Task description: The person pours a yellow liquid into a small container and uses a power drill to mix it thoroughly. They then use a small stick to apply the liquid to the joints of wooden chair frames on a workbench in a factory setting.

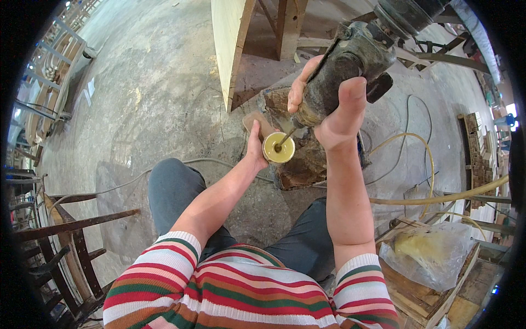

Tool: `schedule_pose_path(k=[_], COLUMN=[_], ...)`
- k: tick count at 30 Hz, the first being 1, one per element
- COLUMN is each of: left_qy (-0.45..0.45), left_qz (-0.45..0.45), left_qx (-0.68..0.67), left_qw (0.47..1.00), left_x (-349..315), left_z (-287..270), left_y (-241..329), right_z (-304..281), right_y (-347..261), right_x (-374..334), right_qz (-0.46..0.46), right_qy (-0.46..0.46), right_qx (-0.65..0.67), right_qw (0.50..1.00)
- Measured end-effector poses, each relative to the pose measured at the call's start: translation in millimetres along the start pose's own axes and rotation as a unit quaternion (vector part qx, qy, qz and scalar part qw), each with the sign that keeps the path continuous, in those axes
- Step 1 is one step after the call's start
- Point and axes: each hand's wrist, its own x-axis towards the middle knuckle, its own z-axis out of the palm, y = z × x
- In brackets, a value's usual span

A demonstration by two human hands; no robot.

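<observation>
In my left hand (256, 148) is a small round cup (267, 155) of yellowish liquid, the fingers closed along its side. A thin metal rod (286, 137) slants down into the liquid from the tip of a dusty black drill-like power tool (342, 63). My right hand (341, 118) is wrapped around this tool, its thumb on the near side and fingertips showing on the far side. A flat brown piece (256, 122) shows just behind the left fingers; I cannot tell whether they touch it. Below the cup sits a rough, stained block-like object (301, 170).
A pale wooden panel (229, 49) stands ahead. Hoses and a yellow cable (433, 164) run across the concrete floor on the right. Dark wooden frames (66, 230) stand at the left. A clear plastic bag (430, 252) lies on a wooden crate (405, 290) at lower right.
</observation>
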Motion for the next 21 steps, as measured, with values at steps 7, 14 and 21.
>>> schedule_pose_path(k=[7, 14, 21], left_qy=[-0.009, -0.01, -0.017], left_qz=[0.002, 0.004, -0.006], left_qx=[0.005, 0.028, 0.02], left_qw=[1.0, 1.0, 1.0], left_x=[2.8, 2.9, 5.0], left_z=[-0.3, -3.8, -7.1], left_y=[-1.5, -0.8, 0.2], right_z=[-1.1, 0.9, 1.1], right_y=[0.9, -0.3, -1.2], right_x=[-0.6, -0.7, -0.7], right_qz=[0.001, 0.009, -0.005], right_qy=[0.0, 0.002, -0.007], right_qx=[-0.002, -0.004, -0.008], right_qw=[1.0, 1.0, 1.0])
